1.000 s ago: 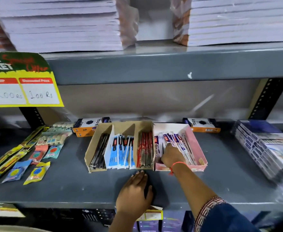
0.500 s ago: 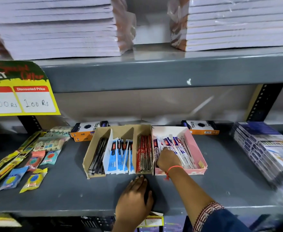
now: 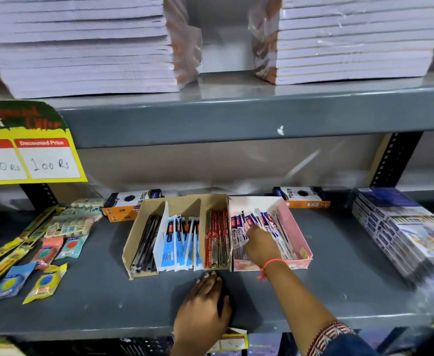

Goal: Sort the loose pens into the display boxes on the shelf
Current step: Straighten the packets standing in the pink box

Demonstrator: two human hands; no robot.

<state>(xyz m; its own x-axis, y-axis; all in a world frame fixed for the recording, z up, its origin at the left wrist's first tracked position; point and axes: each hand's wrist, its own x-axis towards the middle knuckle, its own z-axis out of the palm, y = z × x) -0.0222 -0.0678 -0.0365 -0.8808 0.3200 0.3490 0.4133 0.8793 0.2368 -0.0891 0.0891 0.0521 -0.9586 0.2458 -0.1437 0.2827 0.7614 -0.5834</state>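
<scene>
1. Right hand (image 3: 261, 246) in pink box (image 3: 294, 227), grip curled among wrapped pens (image 3: 253, 222); holding or not, cannot tell.
2. Left hand (image 3: 203, 307) flat, fingers spread on shelf (image 3: 95, 299), near cardboard box (image 3: 136, 237).
3. Risk: dragging neighbouring sleeves out, mixing sorts.

Right hand (image 3: 261, 246) fingers hidden among pens (image 3: 267, 227)

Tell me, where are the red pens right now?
The red pens fill the brown box's rightmost compartment, mid-shelf, between the blue packs and the pink box.
</scene>
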